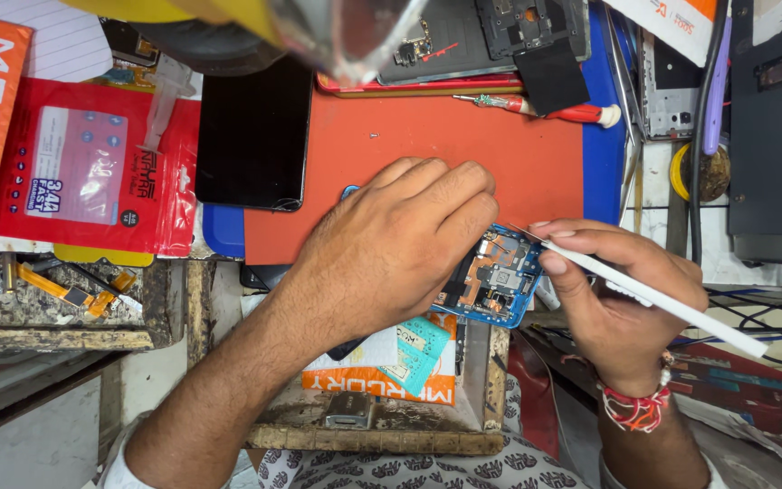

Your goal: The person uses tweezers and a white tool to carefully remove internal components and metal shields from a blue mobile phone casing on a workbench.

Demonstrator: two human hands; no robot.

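1. At the front edge of the orange work mat (463,145), an opened blue phone (492,276) lies with its circuit board exposed, partly overhanging the mat's edge.
2. Left hand (391,244): placed palm-down over the phone's left portion, fingers curled and pressing on it, holding it flat.
3. Right hand (604,290): fingers closed around a thin white tool (662,299), gripped like a pen; the tip points at the phone's upper right corner. Contact between tip and phone cannot be determined.
4. Right wrist: carries a red-and-white thread band (635,407).
5. Behind the hands, on the mat: a red-handled screwdriver (545,109) and a black phone screen (253,136) lying flat at the mat's left edge.
6. Left of the screen: a red accessory packet (83,172).
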